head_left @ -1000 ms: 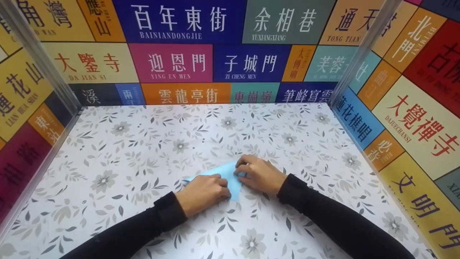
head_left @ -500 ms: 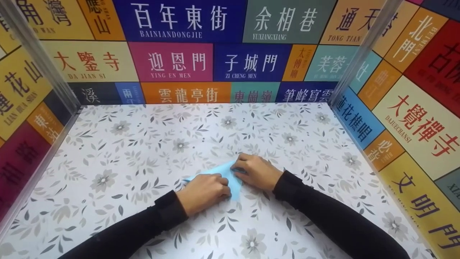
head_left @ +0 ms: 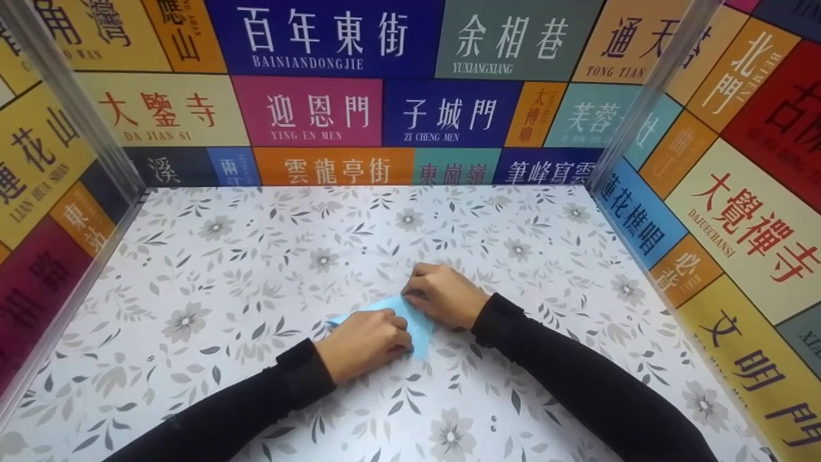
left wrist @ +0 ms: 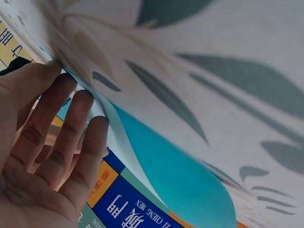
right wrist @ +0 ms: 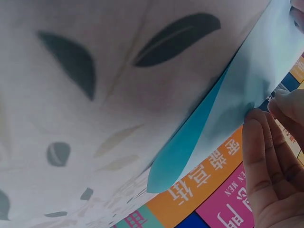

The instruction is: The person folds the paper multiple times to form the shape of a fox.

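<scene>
A light blue sheet of paper (head_left: 420,327) lies folded on the floral table, its pale upper layer lying over a deeper blue one. My left hand (head_left: 369,343) rests on its near left part, fingertips pressing along the paper (left wrist: 161,161) in the left wrist view. At the top corner, my right hand (head_left: 446,292) touches the paper with its fingertips. In the right wrist view the right fingers are fairly straight against the pale layer of the paper (right wrist: 228,109), the thumb a little apart from them. The left hand covers part of the sheet in the head view.
The white table (head_left: 256,224) has a grey flower and leaf print. Colourful panels with Chinese characters, such as the back wall (head_left: 321,109) and the right wall (head_left: 737,218), enclose it on three sides. Clear corner strips (head_left: 632,122) join the walls.
My right hand has slid left and slightly away from me along the paper's top edge, up to its upper corner. The left hand stays nearly in place on the paper.
</scene>
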A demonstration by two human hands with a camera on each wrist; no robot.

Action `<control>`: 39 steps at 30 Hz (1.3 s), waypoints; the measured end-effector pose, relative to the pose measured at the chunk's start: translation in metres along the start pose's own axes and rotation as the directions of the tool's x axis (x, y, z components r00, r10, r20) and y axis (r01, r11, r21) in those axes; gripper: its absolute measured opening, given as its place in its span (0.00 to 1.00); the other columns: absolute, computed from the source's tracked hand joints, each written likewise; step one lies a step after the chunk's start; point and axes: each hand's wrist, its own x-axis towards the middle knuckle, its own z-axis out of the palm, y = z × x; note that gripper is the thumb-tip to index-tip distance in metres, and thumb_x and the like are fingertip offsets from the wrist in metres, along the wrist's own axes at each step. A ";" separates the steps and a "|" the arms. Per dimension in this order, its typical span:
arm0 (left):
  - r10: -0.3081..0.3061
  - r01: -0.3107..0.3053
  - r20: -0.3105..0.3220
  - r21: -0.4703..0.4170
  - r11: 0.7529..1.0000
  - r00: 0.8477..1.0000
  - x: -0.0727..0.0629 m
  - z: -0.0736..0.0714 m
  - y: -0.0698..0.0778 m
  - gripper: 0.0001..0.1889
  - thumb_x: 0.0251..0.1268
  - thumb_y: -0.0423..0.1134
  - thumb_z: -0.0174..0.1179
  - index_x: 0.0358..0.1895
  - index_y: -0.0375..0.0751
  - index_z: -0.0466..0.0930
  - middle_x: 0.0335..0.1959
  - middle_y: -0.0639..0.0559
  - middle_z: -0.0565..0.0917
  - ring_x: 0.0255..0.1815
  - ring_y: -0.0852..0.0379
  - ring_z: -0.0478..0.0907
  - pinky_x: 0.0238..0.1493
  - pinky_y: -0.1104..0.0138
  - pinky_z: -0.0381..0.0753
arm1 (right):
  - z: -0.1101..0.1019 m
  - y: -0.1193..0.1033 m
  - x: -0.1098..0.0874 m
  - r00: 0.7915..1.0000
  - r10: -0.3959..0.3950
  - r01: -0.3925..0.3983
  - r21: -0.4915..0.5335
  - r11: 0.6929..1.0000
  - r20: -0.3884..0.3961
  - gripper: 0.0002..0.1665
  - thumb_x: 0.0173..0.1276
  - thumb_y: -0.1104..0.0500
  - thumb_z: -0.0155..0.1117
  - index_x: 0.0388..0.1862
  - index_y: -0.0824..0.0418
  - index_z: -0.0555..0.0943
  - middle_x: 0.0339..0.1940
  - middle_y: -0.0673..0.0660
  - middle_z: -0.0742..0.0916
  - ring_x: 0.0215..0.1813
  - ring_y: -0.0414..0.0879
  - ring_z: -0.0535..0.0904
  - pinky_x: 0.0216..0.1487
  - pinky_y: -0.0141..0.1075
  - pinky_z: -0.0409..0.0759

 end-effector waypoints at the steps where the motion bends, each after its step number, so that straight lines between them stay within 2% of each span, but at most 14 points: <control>1: -0.002 0.002 0.000 -0.004 1.000 1.000 0.000 0.000 0.000 0.03 0.74 0.38 0.78 0.43 0.54 0.98 0.38 0.58 0.90 0.41 0.56 0.86 0.42 0.66 0.88 | 0.001 0.000 0.002 1.000 0.007 -0.007 0.003 1.000 0.007 0.05 0.81 0.64 0.77 0.49 0.62 0.97 0.44 0.58 0.93 0.45 0.51 0.94 0.50 0.44 0.95; 14: -0.011 0.011 0.008 -0.044 0.999 1.000 0.002 0.000 -0.003 0.03 0.74 0.39 0.79 0.43 0.54 0.99 0.38 0.57 0.92 0.41 0.55 0.89 0.46 0.63 0.91 | 0.013 0.003 0.013 0.997 0.043 -0.042 -0.013 0.999 0.069 0.05 0.80 0.64 0.77 0.46 0.62 0.98 0.40 0.58 0.92 0.42 0.51 0.92 0.48 0.43 0.94; 22: -0.021 0.022 0.014 -0.053 0.998 1.000 0.000 0.002 -0.002 0.02 0.74 0.41 0.80 0.44 0.54 0.99 0.38 0.58 0.94 0.42 0.55 0.89 0.47 0.63 0.91 | 0.020 0.004 0.013 0.997 0.035 -0.033 -0.037 0.999 0.066 0.05 0.78 0.65 0.77 0.46 0.62 0.98 0.40 0.58 0.92 0.41 0.51 0.91 0.49 0.44 0.93; 39: -0.041 0.042 0.023 -0.061 0.997 0.999 0.001 0.001 -0.003 0.03 0.74 0.41 0.80 0.46 0.54 1.00 0.39 0.58 0.95 0.43 0.56 0.89 0.48 0.64 0.91 | 0.019 0.004 0.016 0.998 0.023 -0.018 -0.069 0.997 0.066 0.05 0.78 0.64 0.78 0.45 0.61 0.98 0.39 0.57 0.90 0.40 0.50 0.89 0.48 0.43 0.92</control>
